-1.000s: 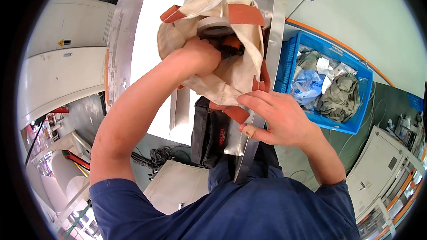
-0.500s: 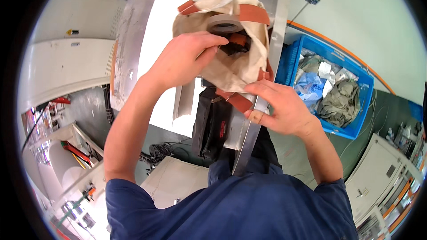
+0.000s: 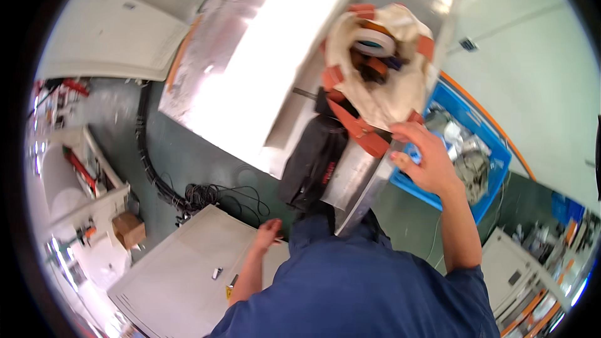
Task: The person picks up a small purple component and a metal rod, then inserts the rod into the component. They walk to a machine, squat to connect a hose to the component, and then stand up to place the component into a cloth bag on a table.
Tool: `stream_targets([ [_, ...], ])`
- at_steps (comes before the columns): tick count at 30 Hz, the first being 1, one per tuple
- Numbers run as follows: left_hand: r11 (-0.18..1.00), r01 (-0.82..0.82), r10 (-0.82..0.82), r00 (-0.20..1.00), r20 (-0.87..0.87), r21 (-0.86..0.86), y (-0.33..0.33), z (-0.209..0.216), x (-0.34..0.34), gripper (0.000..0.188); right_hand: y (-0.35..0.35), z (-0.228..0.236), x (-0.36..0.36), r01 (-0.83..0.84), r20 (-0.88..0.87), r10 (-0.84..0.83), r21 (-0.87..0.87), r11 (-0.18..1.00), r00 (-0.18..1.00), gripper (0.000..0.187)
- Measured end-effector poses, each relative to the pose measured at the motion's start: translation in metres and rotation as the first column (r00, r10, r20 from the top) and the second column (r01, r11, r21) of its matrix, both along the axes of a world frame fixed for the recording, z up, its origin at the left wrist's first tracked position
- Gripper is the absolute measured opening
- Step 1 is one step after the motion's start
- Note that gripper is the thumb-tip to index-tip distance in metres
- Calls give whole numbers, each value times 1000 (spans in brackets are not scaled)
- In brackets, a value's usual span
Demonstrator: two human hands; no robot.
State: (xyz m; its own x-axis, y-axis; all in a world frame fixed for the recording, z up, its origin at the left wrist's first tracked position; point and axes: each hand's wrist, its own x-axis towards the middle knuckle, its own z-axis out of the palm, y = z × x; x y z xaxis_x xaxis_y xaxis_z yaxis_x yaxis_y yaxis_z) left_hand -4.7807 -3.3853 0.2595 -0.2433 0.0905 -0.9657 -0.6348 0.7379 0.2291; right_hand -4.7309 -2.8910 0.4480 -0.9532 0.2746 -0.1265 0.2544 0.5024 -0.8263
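Note:
A cream canvas tool bag (image 3: 382, 100) with reddish-brown straps (image 3: 360, 126) stands open on the metal ledge. Inside its mouth are a roll of tape (image 3: 374, 42) and dark and orange items (image 3: 373, 70) too blurred to name. At the bag's near right rim is my right hand (image 3: 426, 158), fingertips touching the canvas, thumb and forefinger spread apart. My left hand (image 3: 269, 234) is low at my left side, beside a pale cabinet top. Its fingers are curled in; whatever they may hold is hidden.
A black pouch (image 3: 314, 159) hangs beside the metal ledge (image 3: 360, 194). To the right stands a blue crate (image 3: 494, 178) of rags and wrappers. Black cables (image 3: 203, 195) lie on the floor at left, near the pale cabinet (image 3: 188, 263). A bright white table surface (image 3: 263, 56) lies left of the bag.
My left hand has left the bag's mouth and dropped down to my left side. The right hand stays at the bag's rim. The view has turned, so the bag appears farther right.

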Motion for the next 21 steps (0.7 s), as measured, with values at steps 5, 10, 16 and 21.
stream_targets([
  [5,958,262,-230,944,-235,113,-10,-163,116,60,-14,3,-1,23,-16,-24,-19,1000,1000,39],
  [10,956,290,-291,956,-42,-39,3,-53,57,39,-16,-6,4,57,2,-57,-79,995,998,37],
  [16,931,359,-304,865,-399,70,3,-88,98,29,-7,-18,1,-23,-29,21,-98,995,999,29],
  [21,804,-399,475,877,-73,441,45,-94,110,26,1,-20,1,14,43,-10,-110,994,999,26],
])
